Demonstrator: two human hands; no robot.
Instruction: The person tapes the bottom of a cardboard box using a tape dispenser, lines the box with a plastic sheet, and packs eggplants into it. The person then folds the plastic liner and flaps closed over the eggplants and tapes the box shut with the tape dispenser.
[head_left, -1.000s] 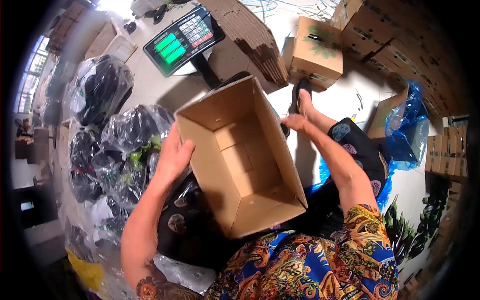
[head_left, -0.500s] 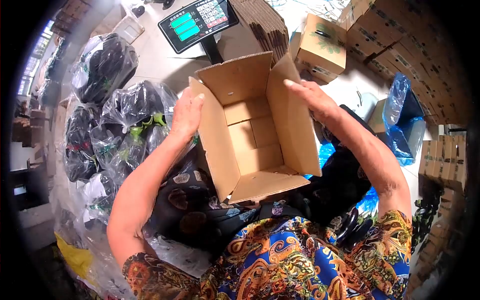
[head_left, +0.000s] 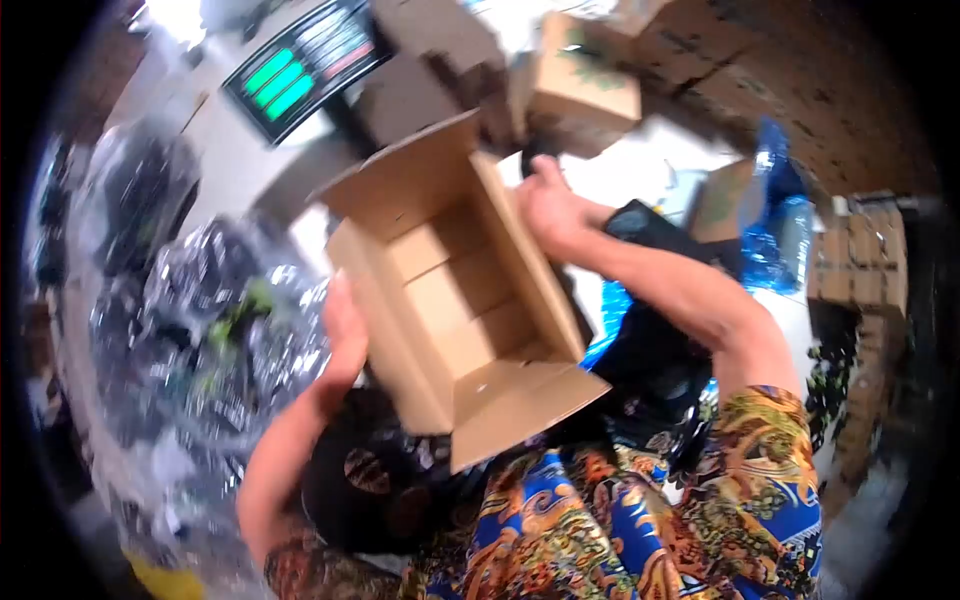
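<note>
An open cardboard box (head_left: 465, 290), its inside bare, is tilted over my lap with its mouth toward me. Along its left outer wall lies my left hand (head_left: 345, 325), holding that side with most fingers hidden. My right hand (head_left: 550, 210) presses against the right outer wall, thumb raised, and its other fingers are partly hidden and blurred. One flap stands up at the far end, another sticks out at the near end.
Clear plastic bags of dark purple produce (head_left: 220, 310) lie at the left. A lit digital scale (head_left: 305, 70) stands behind the box. Toward the back right are a closed carton (head_left: 585, 85), stacked cartons (head_left: 730, 60) and a blue plastic liner (head_left: 775, 230).
The box has turned counterclockwise and shifted left, its side flaps now folded down out of sight. My right hand has moved left with it; my left hand sits lower.
</note>
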